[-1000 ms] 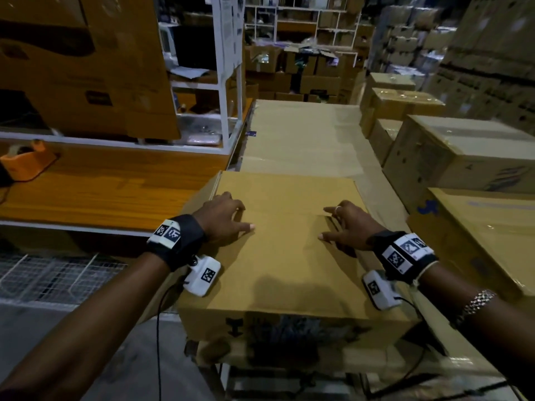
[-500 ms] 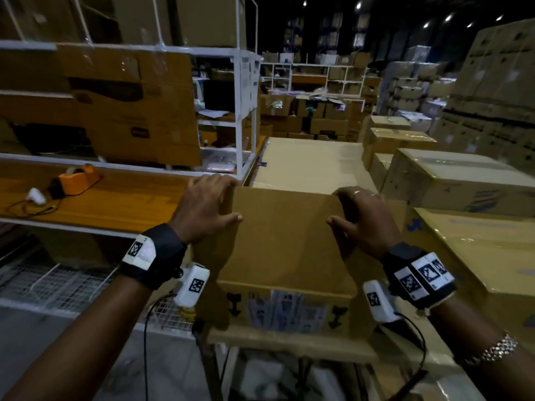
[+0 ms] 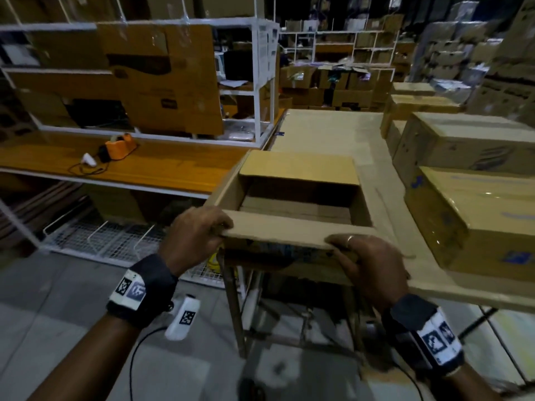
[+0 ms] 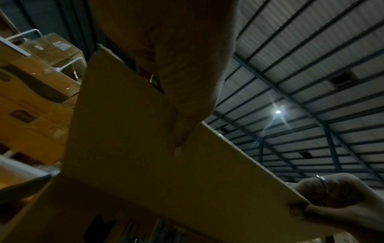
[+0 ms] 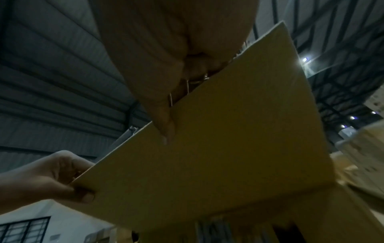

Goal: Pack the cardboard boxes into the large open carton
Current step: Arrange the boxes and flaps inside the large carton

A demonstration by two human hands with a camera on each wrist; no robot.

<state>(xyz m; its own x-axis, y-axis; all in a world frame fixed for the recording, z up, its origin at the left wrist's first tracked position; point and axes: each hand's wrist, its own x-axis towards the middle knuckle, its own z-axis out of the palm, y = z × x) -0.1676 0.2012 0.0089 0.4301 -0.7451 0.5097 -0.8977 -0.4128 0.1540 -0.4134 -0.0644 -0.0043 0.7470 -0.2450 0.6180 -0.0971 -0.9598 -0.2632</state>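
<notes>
The large carton (image 3: 301,195) is plain brown cardboard, standing upright with its top open on a small stand beside the long table (image 3: 333,131). Its near flap (image 3: 286,230) is folded outward toward the viewer, and the far flap (image 3: 298,166) leans back toward the table. Flat brown cardboard pieces (image 3: 298,208) lie low inside the carton.

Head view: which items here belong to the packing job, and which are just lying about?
Job:
- open carton
- near flap, gripped by left hand and right hand
- sealed boxes to its right

Lying about:
- orange tape dispenser
- white device on the bench
- wire rack
</notes>
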